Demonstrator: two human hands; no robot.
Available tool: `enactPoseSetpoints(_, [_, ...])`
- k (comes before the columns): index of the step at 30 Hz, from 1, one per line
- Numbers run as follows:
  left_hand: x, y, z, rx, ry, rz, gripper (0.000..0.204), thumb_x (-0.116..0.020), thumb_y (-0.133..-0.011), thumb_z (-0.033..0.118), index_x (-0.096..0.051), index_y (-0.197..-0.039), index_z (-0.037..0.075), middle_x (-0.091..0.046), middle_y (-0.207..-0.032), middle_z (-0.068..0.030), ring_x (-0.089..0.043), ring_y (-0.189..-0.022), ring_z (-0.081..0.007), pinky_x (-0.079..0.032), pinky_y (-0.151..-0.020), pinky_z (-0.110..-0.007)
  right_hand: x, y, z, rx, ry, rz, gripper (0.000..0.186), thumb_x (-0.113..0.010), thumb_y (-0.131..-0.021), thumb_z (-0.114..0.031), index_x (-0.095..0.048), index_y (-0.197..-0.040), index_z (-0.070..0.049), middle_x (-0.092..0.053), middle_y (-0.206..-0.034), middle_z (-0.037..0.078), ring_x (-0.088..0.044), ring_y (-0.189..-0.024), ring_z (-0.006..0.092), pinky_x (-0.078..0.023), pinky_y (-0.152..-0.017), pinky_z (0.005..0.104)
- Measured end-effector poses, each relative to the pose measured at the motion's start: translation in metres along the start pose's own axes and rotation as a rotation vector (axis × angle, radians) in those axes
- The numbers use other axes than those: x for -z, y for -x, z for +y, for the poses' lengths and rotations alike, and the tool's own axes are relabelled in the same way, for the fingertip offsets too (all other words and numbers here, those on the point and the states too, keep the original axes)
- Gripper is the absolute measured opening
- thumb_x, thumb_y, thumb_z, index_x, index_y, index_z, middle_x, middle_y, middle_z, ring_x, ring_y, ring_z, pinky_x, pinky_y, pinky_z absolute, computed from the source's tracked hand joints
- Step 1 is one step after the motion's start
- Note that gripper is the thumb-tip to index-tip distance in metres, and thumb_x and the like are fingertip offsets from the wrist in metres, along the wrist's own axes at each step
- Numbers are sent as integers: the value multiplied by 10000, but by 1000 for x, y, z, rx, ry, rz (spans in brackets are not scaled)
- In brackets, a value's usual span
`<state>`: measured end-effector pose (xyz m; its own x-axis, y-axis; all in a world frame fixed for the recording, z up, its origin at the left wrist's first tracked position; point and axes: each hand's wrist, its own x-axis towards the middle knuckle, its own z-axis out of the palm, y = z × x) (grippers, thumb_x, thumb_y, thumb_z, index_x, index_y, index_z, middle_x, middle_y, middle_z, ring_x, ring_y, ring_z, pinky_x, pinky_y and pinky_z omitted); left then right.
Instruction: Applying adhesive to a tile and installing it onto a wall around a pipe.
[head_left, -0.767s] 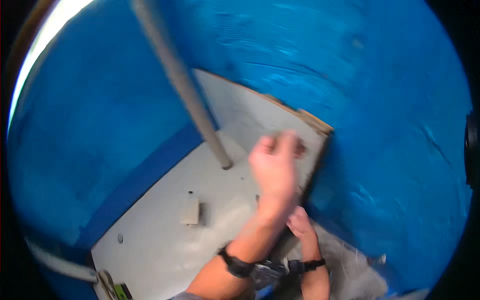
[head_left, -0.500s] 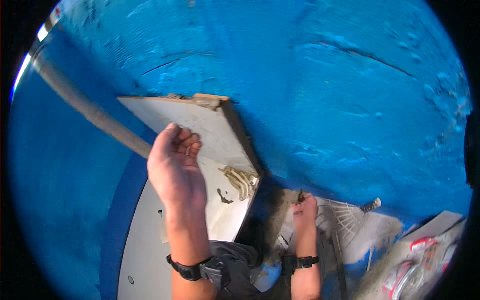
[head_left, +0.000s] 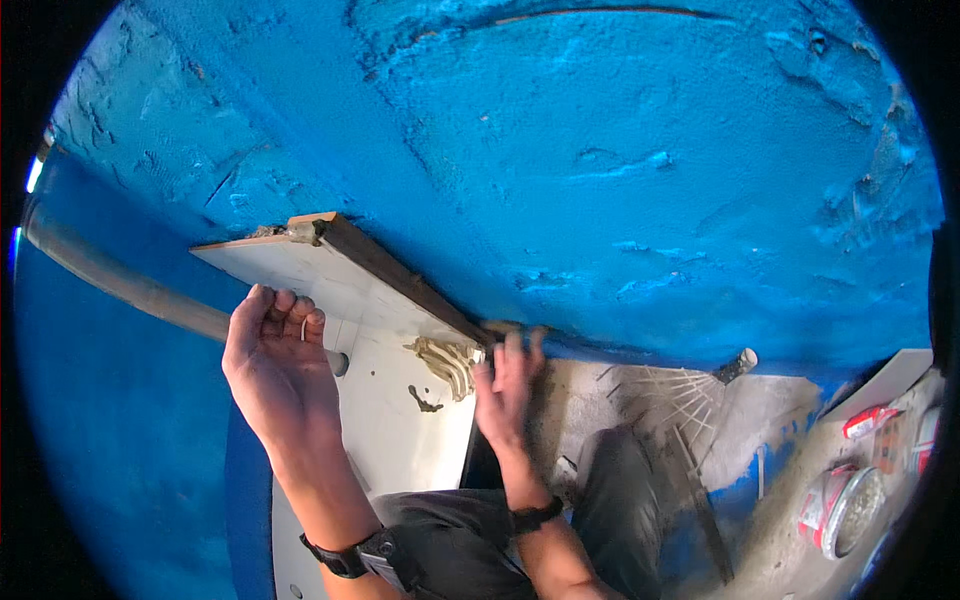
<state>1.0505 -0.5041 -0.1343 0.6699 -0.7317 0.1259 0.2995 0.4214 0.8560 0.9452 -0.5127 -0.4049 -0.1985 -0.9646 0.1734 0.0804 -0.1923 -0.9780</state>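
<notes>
My left hand (head_left: 285,365) is raised in front of an upright white tile panel (head_left: 350,285), palm toward me. Its fingers are curled in, and a thin pale sliver shows at them, too small to name. Beside the lower corner of the panel is my right hand (head_left: 508,395), thumb and fingers apart and tips blurred by motion. Nothing can be made out in it. Just left of that hand, ridges of beige paste (head_left: 445,365) lie on a white surface (head_left: 430,450), with a dark smear (head_left: 424,400) of the same kind below them.
A blue rough wall (head_left: 600,220) rises ahead. A grey pipe (head_left: 130,285) slants in from the left. On the floor at right lie a white-ribbed fan-like thing (head_left: 690,395), a dark strip (head_left: 705,510), a red-and-white bucket (head_left: 838,510) and a red packet (head_left: 868,422).
My right hand has moved left and up to the panel's lower corner; the dark clump seen in its fingers earlier no longer shows. My left hand appears lower and further left as the view has shifted.
</notes>
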Motion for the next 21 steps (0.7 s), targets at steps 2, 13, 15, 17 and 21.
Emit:
enactPoseSetpoints(2, [8,-10,4,28,15,-32,136,-593,-984,157,-628,-961,27,-651,-900,-81,-622,-836,-187,-520,-792,-350,-6,7,18,-26,-283,15,544,-583,-990,-145,-399,-1464,48,-289,-1574,237,-358,-1437,385,-359,-1166,507])
enactPoseSetpoints(13, [-14,1,-1,0,19,1,124,-588,-973,132,-627,-960,15,-643,-880,-81,-609,-829,-180,-494,-801,-329,-5,15,54,-179,52,51,200,-618,-895,-40,-685,-1080,-6,-677,-1029,164,-706,-856,314,-566,-744,386])
enactPoseSetpoints(15, [-7,-1,2,2,36,-20,148,-596,-980,147,-635,-946,9,-657,-896,-90,-629,-832,-190,-523,-786,-346,-12,7,48,-153,169,1,173,-617,-885,-43,-682,-1041,-8,-669,-1005,158,-691,-845,329,-559,-729,407])
enactPoseSetpoints(17, [-6,-1,-1,2,25,5,146,-597,-978,148,-635,-946,10,-655,-889,-89,-628,-826,-193,-518,-781,-345,-13,-1,40,-127,299,-53,147,-615,-875,-45,-679,-1002,-9,-660,-982,153,-676,-834,345,-552,-715,429])
enactPoseSetpoints(21, [-8,0,0,8,10,54,143,-603,-971,153,-640,-950,16,-655,-885,-89,-624,-810,-201,-507,-772,-345,-16,-5,43,504,566,-359,105,-639,-853,-144,-640,-867,-39,-603,-928,131,-620,-825,365,-522,-715,503])
